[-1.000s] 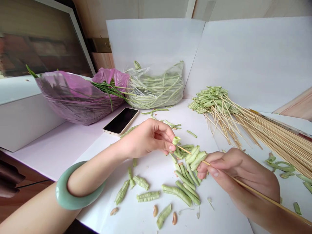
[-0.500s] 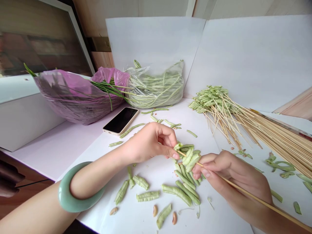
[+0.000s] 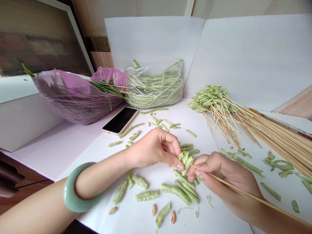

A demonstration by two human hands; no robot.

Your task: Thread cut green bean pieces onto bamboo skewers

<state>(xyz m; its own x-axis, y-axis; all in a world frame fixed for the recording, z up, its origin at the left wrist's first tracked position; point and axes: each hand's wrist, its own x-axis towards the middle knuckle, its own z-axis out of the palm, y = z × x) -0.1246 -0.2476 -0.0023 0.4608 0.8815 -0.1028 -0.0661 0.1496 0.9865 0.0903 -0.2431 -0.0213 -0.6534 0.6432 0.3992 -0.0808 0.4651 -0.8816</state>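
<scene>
My left hand (image 3: 161, 149), with a green bangle (image 3: 79, 191) on its wrist, pinches the left side of some green bean pieces (image 3: 186, 161) threaded on a stick. My right hand (image 3: 219, 170) grips the wooden skewer (image 3: 243, 191) just right of those pieces; its long end runs toward the lower right corner. The skewer's tip is hidden among the beans and my left fingers. Loose cut bean pieces (image 3: 175, 192) lie beneath and in front of both hands, along with brown bean seeds (image 3: 173, 217).
A phone (image 3: 120, 121) lies at the left beside a purple bag (image 3: 80, 97) of greens. Behind stands a clear bag (image 3: 158, 86) of long beans. Finished bean skewers (image 3: 211, 97) and bare sticks (image 3: 275, 136) are piled at the right.
My left hand has shifted slightly right and down, closer to my right hand. The bean pieces now sit bunched around the skewer's end, and its tip no longer shows.
</scene>
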